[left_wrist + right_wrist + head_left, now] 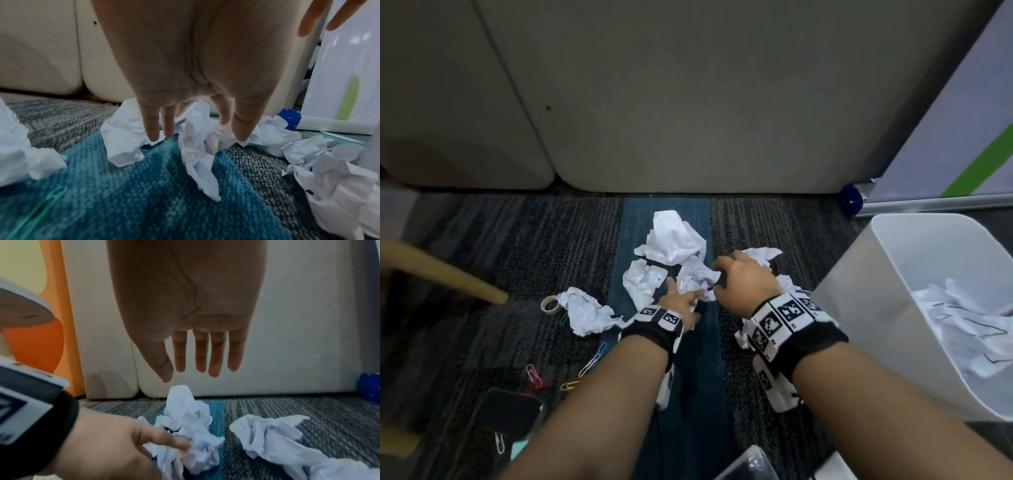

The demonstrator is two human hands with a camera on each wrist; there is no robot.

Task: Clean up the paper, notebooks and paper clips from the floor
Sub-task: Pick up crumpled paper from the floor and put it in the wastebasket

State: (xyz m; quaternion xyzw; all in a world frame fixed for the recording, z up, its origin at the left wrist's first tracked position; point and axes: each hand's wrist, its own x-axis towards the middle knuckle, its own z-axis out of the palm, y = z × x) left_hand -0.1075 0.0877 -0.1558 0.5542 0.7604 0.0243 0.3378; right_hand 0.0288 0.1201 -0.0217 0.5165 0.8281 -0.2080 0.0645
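A crumpled paper ball (697, 279) lies on the carpet's blue stripe (702, 377), left of the white bin (893, 308). The left hand (681, 303) touches it with straight, relaxed fingers (153, 128). The right hand (748, 284) hovers just above it, fingers (216, 356) extended, holding nothing. Coloured paper clips (592, 358) lie further left of the bin.

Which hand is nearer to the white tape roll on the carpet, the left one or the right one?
Left. The left hand reaches into the crumpled papers just right of the tape roll; the right hand hovers farther right, toward the white bin.
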